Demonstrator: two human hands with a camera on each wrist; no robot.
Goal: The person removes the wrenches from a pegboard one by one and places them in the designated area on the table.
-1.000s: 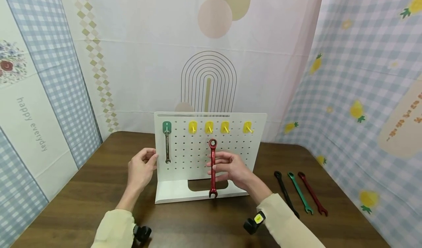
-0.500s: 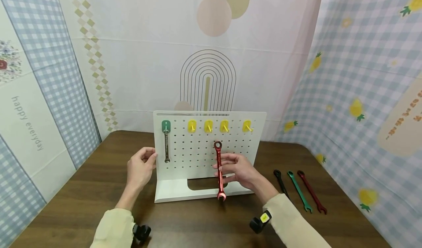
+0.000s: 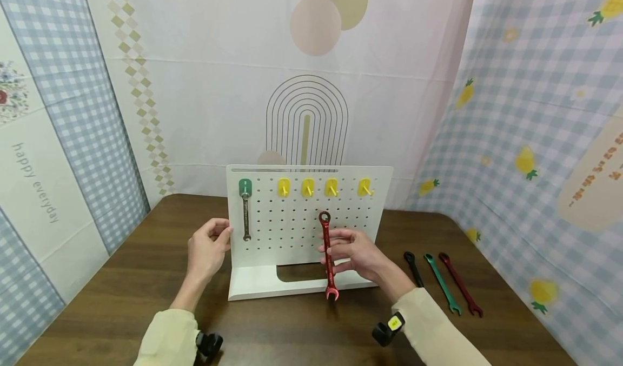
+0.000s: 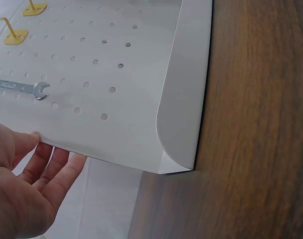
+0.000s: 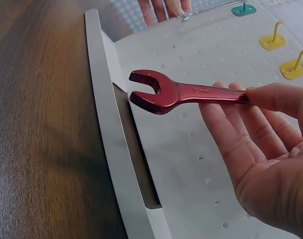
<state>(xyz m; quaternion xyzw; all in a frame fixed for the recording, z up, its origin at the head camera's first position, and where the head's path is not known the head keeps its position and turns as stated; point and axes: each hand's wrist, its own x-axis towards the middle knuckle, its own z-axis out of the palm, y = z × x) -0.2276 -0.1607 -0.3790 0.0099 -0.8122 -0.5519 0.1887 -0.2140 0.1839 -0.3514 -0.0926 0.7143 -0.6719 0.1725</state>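
Note:
A red combination wrench point(image 3: 327, 255) is pinched between the thumb and fingers of my right hand point(image 3: 357, 253), in front of the white pegboard point(image 3: 297, 231). Its ring end points up and its open jaw points down toward the table. At the board's left edge, my left hand point(image 3: 209, 247) grips the side, thumb in front and fingers behind, as the left wrist view shows. A silver wrench point(image 3: 246, 217) hangs from the green hook point(image 3: 245, 186) at the board's upper left. Several yellow hooks point(image 3: 307, 187) run along the same row, with nothing hanging on them.
To the right on the wooden table point(image 3: 272, 333) lie a black wrench point(image 3: 412, 268), a green wrench point(image 3: 443, 285) and another red wrench point(image 3: 459, 285). My right sleeve covers part of the black one. Patterned cloth point(image 3: 204, 85) hangs behind and at both sides.
My right hand has moved the red wrench a little to the right and slightly down, with its lower end now tilted to the right. The left hand stays at the board's edge.

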